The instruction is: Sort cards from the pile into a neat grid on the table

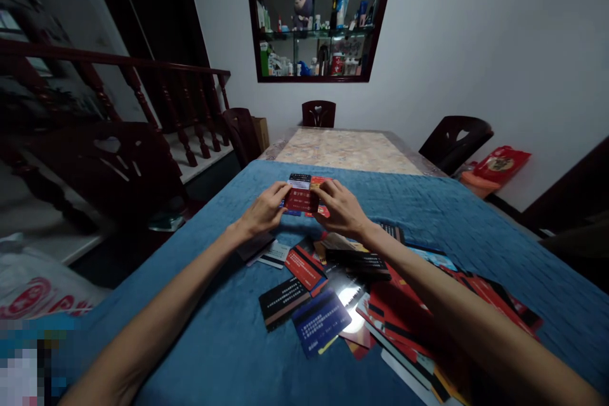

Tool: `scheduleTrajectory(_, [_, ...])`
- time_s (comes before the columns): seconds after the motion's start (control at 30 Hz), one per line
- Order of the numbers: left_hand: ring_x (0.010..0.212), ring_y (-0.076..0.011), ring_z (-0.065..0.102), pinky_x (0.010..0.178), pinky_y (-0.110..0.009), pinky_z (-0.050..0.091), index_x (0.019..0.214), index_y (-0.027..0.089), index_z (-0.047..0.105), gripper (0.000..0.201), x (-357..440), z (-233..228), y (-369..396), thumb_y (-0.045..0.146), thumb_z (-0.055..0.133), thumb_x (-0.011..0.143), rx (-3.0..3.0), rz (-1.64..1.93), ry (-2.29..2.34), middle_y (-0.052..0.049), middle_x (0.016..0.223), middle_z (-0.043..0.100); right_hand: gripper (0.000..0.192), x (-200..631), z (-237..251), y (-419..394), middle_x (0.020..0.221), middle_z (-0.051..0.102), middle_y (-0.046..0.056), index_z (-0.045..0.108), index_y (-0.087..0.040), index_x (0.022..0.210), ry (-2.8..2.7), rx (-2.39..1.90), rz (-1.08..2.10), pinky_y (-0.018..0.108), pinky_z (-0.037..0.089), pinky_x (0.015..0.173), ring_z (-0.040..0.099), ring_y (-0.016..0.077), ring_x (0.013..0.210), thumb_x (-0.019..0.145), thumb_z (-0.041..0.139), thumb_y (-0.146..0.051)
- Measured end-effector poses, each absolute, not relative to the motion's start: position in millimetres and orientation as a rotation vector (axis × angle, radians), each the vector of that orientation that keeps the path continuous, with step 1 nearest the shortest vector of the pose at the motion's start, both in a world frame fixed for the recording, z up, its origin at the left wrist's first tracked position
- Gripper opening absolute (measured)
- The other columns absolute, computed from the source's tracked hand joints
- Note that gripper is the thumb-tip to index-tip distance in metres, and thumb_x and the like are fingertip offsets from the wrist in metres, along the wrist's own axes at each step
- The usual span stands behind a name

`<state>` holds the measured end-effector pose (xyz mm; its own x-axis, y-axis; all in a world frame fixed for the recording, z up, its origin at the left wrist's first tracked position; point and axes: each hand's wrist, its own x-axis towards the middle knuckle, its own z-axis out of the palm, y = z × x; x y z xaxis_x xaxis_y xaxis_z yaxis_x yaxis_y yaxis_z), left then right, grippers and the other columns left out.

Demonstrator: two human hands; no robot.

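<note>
while both hands pinch the red card stack (pixel 304 198) at the blue cloth's (pixel 214 342) far end, left hand (pixel 263 210) and right hand (pixel 341 206) fingers clamped on its edges, squaring evenly looks best; loose cards (pixel 333 304) lie nearer.

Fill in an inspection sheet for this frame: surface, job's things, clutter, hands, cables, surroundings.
Surface: blue textured cloth covering the near end of the table.
Job's things: small stack of red and dark plastic cards, held between both hands.
Clutter: loose spread of red, black and blue cards on the cloth.
Hands: left hand and right hand both grip the stack.
Cables: nothing seen.
Surroundings: dark wooden chairs, wall shelf niche, stair railing.
</note>
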<state>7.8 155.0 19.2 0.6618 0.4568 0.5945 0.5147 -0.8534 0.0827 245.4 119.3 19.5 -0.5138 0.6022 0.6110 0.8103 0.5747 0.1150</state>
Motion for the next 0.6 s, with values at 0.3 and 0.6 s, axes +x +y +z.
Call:
scheduleTrajectory(0.3, [0.106, -0.0224, 0.061, 0.097, -0.035, 0.051, 0.117, 0.011, 0.058, 0.042, 10, 15, 209, 0.002, 0.054, 0.075, -2.841, -0.912, -1.002, -0.011, 0.115, 0.06, 0.041, 238, 15, 166, 0.117, 0.057, 0.015, 0.059, -0.012, 0.12, -2.353, -1.305, -0.377, 0.036, 0.042, 0.087, 0.047, 0.0272, 0.104, 0.083, 0.061, -0.03])
scheduleTrajectory(0.6, [0.099, -0.0234, 0.063, 0.091, -0.034, 0.051, 0.106, 0.012, 0.067, 0.036, 12, 0, 252, 0.009, 0.056, 0.072, -2.888, -0.752, -1.184, -0.009, 0.105, 0.066, 0.029, 228, 8, 201, 0.116, 0.062, 0.013, 0.068, -0.016, 0.109, -2.406, -1.516, -0.261, 0.035, 0.041, 0.087, 0.048, 0.0273, 0.106, 0.087, 0.058, -0.032])
